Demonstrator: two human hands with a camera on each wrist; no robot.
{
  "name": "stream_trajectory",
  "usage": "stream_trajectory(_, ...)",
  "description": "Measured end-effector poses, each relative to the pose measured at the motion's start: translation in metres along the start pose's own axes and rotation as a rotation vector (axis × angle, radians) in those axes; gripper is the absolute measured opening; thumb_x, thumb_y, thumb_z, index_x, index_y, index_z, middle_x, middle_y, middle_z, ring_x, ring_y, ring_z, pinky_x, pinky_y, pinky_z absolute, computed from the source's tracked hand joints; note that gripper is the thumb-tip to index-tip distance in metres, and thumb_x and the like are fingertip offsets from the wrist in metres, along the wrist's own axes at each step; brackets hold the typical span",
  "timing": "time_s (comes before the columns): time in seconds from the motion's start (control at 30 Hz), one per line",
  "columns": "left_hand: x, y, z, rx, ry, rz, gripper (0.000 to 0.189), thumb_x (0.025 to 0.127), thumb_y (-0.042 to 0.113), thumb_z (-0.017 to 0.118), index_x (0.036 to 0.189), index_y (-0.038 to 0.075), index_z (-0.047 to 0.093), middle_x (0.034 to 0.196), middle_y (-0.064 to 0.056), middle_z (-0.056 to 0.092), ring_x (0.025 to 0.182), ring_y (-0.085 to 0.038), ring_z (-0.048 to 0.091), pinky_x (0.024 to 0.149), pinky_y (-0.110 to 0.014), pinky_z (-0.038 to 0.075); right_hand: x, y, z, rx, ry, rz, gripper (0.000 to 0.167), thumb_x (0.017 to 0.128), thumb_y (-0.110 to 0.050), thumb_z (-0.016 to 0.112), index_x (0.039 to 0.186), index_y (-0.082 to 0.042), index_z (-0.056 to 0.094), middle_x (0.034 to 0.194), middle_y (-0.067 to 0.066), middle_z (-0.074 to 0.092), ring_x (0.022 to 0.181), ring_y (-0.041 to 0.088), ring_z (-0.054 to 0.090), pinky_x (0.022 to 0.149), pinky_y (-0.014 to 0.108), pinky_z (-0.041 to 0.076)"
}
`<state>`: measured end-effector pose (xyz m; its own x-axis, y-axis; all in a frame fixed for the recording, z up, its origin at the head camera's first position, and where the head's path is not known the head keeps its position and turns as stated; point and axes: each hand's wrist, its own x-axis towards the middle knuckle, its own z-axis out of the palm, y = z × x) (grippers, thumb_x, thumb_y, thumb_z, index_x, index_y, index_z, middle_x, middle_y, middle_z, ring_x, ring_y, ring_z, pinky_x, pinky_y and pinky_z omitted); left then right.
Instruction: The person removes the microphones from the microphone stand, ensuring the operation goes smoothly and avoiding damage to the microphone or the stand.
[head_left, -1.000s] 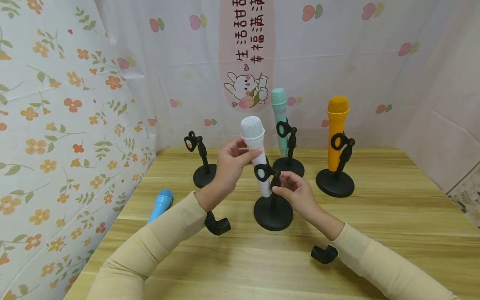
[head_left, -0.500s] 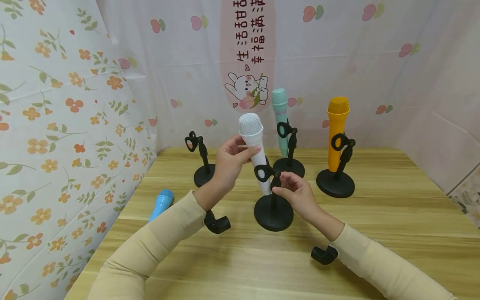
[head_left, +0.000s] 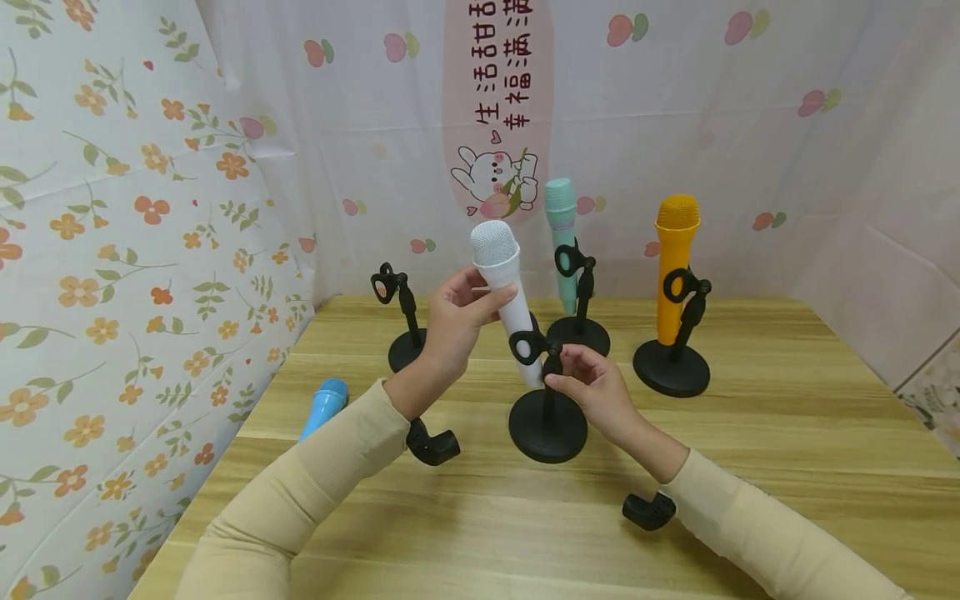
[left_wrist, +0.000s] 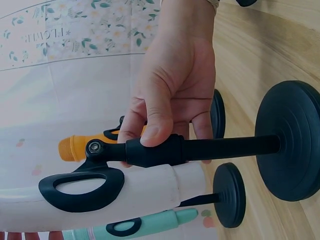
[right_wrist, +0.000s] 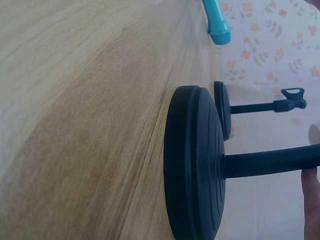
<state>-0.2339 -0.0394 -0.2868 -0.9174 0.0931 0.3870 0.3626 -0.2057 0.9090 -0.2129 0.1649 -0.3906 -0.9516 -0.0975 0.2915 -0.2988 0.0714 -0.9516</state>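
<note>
My left hand (head_left: 456, 329) pinches a white microphone (head_left: 514, 315) below its mesh head, thumb in front. The microphone leans left and runs through the oval clip of a black desk stand (head_left: 548, 427). Its lower end hangs above the round base. My right hand (head_left: 596, 382) holds the stand's post just under the clip joint, thumb and fingers round it. In the left wrist view the right thumb (left_wrist: 157, 120) lies on the thick collar of the post, and left fingertips show at the lower left. The right wrist view shows the stand's base (right_wrist: 195, 165) standing on the table.
Behind are a mint microphone (head_left: 564, 250) and an orange microphone (head_left: 675, 242), each in a black stand. Another stand (head_left: 407, 312) at back left has a bare clip. A blue microphone (head_left: 324, 408) lies on the wooden table (head_left: 810, 400) at left. Patterned cloth hangs behind.
The white microphone has slid up a little and tilts further left, its lower end higher. My left hand has moved slightly up and left with it; my right hand stays on the post.
</note>
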Motion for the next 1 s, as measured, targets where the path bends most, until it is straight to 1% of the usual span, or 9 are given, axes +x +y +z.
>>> stream_trajectory(0.17,-0.0005,0.0012,-0.0006,-0.003,0.001,-0.005,0.037,0.089,0.008,0.071,0.123,0.001,0.061,0.113,-0.013,0.063,0.099,-0.026,0.061,0.085,-0.040,0.055,-0.0005,0.0000,0.0004,-0.006,0.002,-0.001,0.034,0.086,0.000,0.072,0.116,0.007,0.058,0.099,0.005,0.059,0.092,0.016,0.051,0.083,0.017,0.047)
stream_trajectory(0.4,0.0000,0.0036,-0.0007,-0.003,0.004,-0.008,0.037,0.089,0.008,0.071,0.124,0.001,0.060,0.114,-0.013,0.063,0.099,-0.026,0.061,0.085,-0.040,0.055,-0.0002,-0.0004,0.0005,-0.008,0.001,-0.019,0.032,0.086,0.000,0.073,0.115,0.007,0.059,0.097,0.006,0.059,0.090,0.016,0.051,0.080,0.018,0.048)
stream_trajectory(0.73,0.0015,0.0072,-0.0008,0.001,0.014,-0.011,0.037,0.089,0.008,0.071,0.124,0.001,0.061,0.114,-0.013,0.064,0.099,-0.025,0.061,0.085,-0.040,0.055,0.0006,0.0007,0.0007,0.001,0.001,-0.008,0.034,0.086,0.000,0.073,0.116,0.007,0.058,0.100,0.005,0.059,0.093,0.016,0.052,0.084,0.018,0.048)
stream_trajectory(1.0,0.0030,0.0085,-0.0015,-0.007,0.020,-0.006,0.037,0.089,0.009,0.072,0.123,0.001,0.061,0.114,-0.013,0.064,0.099,-0.025,0.061,0.084,-0.041,0.055,0.0001,0.0016,0.0004,0.000,0.003,-0.004,0.033,0.086,0.001,0.073,0.115,0.007,0.058,0.097,0.003,0.059,0.092,0.015,0.052,0.083,0.017,0.048)
